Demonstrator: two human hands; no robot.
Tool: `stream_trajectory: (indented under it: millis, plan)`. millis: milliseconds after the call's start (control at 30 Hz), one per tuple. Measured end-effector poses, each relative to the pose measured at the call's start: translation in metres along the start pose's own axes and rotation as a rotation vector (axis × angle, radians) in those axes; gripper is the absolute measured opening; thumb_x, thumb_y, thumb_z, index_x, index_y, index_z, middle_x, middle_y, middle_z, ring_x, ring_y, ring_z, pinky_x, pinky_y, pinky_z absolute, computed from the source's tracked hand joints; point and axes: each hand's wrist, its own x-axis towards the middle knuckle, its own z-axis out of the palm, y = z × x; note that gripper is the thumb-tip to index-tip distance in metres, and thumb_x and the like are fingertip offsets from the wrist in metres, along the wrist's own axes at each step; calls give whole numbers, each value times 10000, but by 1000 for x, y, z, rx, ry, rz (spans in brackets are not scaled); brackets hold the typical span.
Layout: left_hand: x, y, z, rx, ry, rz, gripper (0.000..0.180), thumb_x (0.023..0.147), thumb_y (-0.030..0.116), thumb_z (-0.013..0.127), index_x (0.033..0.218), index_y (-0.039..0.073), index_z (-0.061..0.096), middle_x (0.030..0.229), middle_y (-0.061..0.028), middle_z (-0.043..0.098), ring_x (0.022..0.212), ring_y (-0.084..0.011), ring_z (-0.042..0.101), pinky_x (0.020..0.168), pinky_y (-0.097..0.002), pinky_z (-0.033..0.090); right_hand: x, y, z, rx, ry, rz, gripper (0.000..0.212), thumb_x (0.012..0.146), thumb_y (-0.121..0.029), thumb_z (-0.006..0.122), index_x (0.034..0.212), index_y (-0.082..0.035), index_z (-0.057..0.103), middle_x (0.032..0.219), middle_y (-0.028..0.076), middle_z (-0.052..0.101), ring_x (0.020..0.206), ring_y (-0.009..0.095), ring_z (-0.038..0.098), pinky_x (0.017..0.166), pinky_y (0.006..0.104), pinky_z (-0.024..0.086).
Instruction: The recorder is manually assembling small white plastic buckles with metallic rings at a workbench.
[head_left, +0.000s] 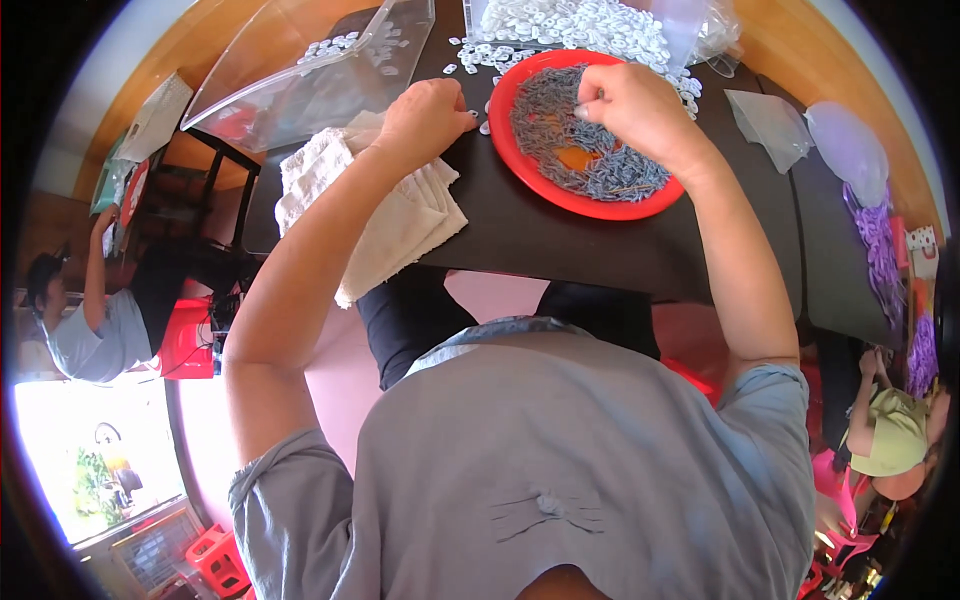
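Observation:
A red round plate [625,209] holds a ring of small, thin grey pieces [625,175], with its orange-tinted bottom showing in the middle. My right hand [635,110] is over the plate's far right part, thumb and fingers pinched together by the grey pieces. To the left of the plate, my left hand [428,118] is closed in a pinch just above the dark table [520,235]. Whatever either hand holds is too small to make out. Under my left wrist lies a folded cream cloth [405,225]. Small white oval pieces [580,25] are heaped beyond the plate.
A clear plastic bin [290,100] stands at the far left with white pieces seen through it. Plastic bags [770,125] and purple strands [878,245] lie to the right. One person [100,325] sits at left, another [890,430] at right. Red stools [215,560] stand lower left.

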Motion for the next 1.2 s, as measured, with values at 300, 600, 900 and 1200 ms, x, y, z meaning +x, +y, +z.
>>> stream_trajectory:
  millis: [300, 600, 900, 1200]
  plan:
    - [4, -9, 10, -274, 55, -70, 241, 721, 196, 748, 866, 16, 681, 692, -83, 621, 671, -179, 583, 644, -323, 463, -5, 6, 17, -116, -59, -84, 90, 785, -96, 647, 859, -53, 621, 816, 120, 656, 807, 308, 631, 684, 422, 470]
    - [10, 2, 8, -319, 0, 44, 195, 738, 130, 725, 885, 6, 690, 650, -38, 595, 634, -104, 538, 615, -276, 447, -8, 2, 40, -287, 65, -374, 83, 764, -98, 633, 839, -66, 618, 787, 109, 627, 778, 322, 640, 642, 430, 500]
    - [9, -10, 2, -436, -16, -23, 206, 713, 100, 721, 882, -14, 689, 727, -65, 643, 668, -148, 585, 651, -307, 480, -6, 15, 30, -273, 119, -288, 40, 797, -17, 578, 813, -51, 565, 801, 89, 607, 740, 320, 614, 623, 428, 453]
    - [29, 2, 16, -214, 55, 69, 200, 746, 230, 698, 845, 57, 714, 826, -145, 687, 819, -302, 656, 756, -405, 513, -7, 2, 33, -151, 107, -328, 85, 789, 5, 611, 845, -47, 574, 833, 76, 587, 719, 286, 606, 616, 388, 449]
